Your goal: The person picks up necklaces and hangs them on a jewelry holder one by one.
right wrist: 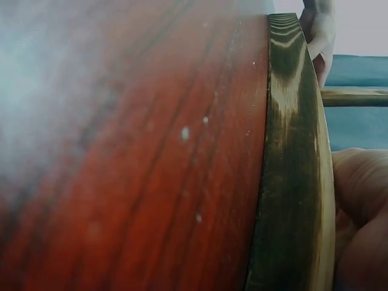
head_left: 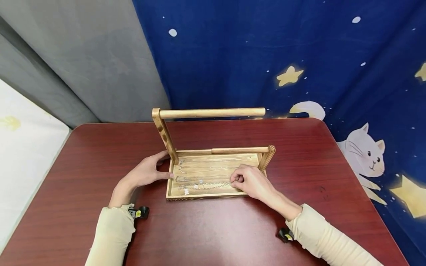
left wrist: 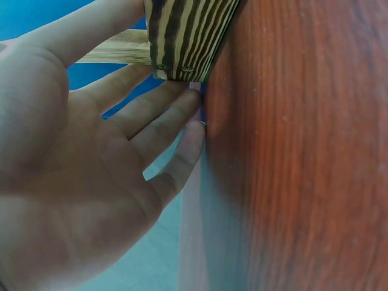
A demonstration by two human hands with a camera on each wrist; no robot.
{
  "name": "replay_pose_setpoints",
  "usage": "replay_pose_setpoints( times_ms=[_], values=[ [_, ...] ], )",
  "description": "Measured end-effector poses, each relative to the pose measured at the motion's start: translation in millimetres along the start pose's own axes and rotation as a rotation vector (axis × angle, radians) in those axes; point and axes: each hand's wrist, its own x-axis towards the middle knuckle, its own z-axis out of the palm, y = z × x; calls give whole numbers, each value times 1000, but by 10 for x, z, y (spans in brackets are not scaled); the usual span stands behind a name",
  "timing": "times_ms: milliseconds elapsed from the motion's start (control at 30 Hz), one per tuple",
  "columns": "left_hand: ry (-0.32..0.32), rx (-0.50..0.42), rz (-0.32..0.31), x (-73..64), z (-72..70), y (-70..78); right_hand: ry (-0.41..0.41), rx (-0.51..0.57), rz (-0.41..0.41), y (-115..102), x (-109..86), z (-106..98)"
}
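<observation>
A shallow wooden tray (head_left: 209, 197) lies on the table, with several necklaces laid lengthwise in it. Nearest its front rim is a chain necklace (head_left: 213, 187) with pale flower-shaped pieces. My right hand (head_left: 251, 181) reaches over the front right of the tray, thumb and fingertips pinching that necklace's right end. The fingertips themselves are hidden in the right wrist view. At the tray's left end, my left hand (head_left: 146, 170) rests with its thumb on the rim and fingers extended along the outside; the left wrist view shows its palm (left wrist: 91, 176). Thinner chains (head_left: 181, 169) lie farther back.
Two wooden side posts rise from the tray; the left post (head_left: 166, 136) carries a long upper bar (head_left: 213, 113), the shorter right post (head_left: 267, 158) a lower bar (head_left: 237, 150). Beneath is a reddish-brown table (head_left: 206, 232). A blue curtain (head_left: 226, 55) hangs behind it.
</observation>
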Motion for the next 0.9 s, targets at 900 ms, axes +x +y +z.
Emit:
replay_pose_setpoints(
  times_ms=[900],
  values=[
    [11,24,-19,-20,-5,18,8,58,-36,-54,-41,-72]
  ],
)
